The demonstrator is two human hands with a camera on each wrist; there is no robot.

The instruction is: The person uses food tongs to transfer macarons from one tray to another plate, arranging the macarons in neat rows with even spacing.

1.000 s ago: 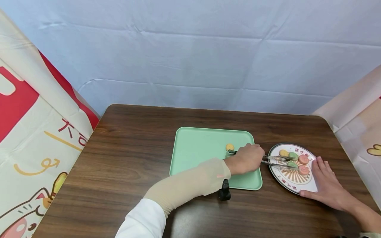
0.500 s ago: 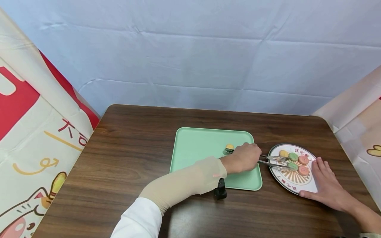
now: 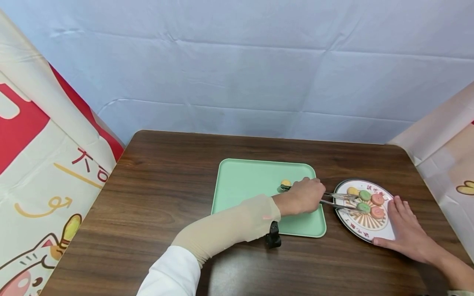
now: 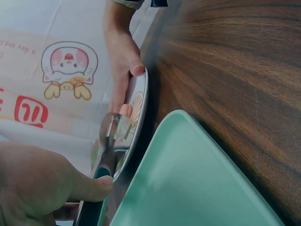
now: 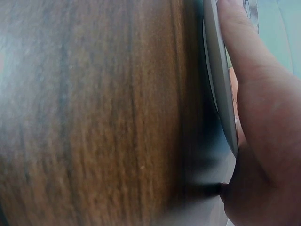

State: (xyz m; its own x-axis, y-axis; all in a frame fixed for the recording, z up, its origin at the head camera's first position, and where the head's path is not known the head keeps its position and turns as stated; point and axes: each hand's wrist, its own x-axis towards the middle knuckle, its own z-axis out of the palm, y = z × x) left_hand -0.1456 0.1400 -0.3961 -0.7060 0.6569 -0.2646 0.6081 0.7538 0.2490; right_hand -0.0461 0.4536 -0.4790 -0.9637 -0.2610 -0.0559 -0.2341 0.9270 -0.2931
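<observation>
My left hand (image 3: 305, 195) grips a pair of metal tongs (image 3: 338, 196) with dark handles, reaching across the green tray. In the left wrist view its thumb presses on the tongs (image 4: 106, 162). Their tips are over the left part of a round white plate (image 3: 386, 232). On the plate lie a yellow macaron (image 3: 353, 190), two green macarons (image 3: 365, 195) and two pink macarons (image 3: 377, 212). The lower tip is beside the nearer green one; whether it touches is unclear. My right hand (image 3: 409, 232), fingers spread, rests on the plate's right rim.
The green tray (image 3: 244, 176) lies left of the plate, and one yellow macaron (image 3: 285, 182) sits on it, partly hidden by my left hand and the tongs. Both stand on a dark wooden table (image 3: 166, 185) with a pale cloth (image 3: 237, 74) hanging behind.
My left hand and the tongs have drawn back slightly to the left, and the tips sit less far over the plate. The right hand, plate and macarons have stayed put.
</observation>
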